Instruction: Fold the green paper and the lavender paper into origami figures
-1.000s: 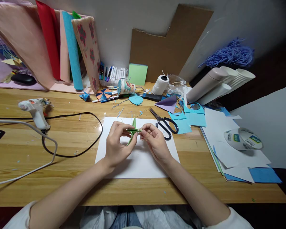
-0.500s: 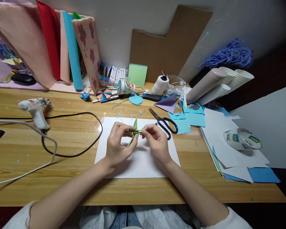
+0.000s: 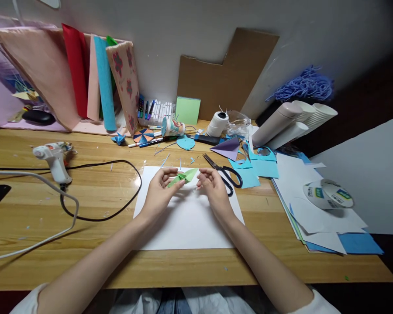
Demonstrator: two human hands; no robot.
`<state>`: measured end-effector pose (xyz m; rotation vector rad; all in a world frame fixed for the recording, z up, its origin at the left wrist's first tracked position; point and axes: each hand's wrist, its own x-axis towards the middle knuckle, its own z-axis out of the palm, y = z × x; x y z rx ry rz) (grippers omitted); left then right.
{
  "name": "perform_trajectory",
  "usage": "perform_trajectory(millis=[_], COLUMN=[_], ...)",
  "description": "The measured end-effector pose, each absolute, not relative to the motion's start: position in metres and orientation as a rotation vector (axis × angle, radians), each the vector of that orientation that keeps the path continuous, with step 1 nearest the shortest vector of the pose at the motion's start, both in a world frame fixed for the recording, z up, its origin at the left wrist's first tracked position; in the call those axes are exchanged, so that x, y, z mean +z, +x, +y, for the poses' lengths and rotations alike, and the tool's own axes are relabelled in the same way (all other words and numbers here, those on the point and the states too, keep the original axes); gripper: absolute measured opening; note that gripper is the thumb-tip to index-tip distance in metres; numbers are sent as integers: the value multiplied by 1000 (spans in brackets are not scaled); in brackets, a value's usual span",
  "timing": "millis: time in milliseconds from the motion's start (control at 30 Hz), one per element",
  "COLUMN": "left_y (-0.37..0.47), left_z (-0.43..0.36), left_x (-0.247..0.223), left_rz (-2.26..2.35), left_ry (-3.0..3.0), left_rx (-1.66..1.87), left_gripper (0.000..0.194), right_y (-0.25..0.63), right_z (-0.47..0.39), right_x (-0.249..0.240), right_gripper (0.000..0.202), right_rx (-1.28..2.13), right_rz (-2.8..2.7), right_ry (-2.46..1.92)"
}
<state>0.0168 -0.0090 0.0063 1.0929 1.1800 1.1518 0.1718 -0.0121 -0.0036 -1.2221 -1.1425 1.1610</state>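
Observation:
My left hand is closed on a folded green paper piece, pinching it between thumb and fingers above a white sheet. The piece has pointed ends, and its right tip reaches towards my right hand. That hand is beside the tip with its fingers loosely bent and a little apart, and I see nothing held in it. Black-handled scissors lie just beyond my right hand, partly over the sheet's edge.
A white glue gun with a black cable stands at left. Cyan paper scraps, a purple folded paper and a thread spool lie behind. At right, a tape roll rests on stacked papers. Paper cups lean behind.
The green paper has been turned in my left hand and now shows a broader, flatter face. My right fingers have come off it. The view has tilted slightly upward.

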Motion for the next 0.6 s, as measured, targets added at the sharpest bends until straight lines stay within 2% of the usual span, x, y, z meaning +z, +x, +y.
perform_trajectory(millis=[233, 333, 600], left_y=[11, 9, 8], left_z=[-7, -7, -8], left_x=[9, 11, 8], left_rz=[1038, 1004, 867], left_ry=[913, 881, 750], left_rx=[984, 928, 922], left_gripper=[43, 35, 40], right_y=[176, 176, 174], right_z=[-9, -10, -13], right_x=[-4, -2, -7], right_gripper=[24, 25, 22], right_rx=[1396, 1498, 1933], right_rz=[-1173, -1028, -661], right_ry=[-1113, -1075, -888])
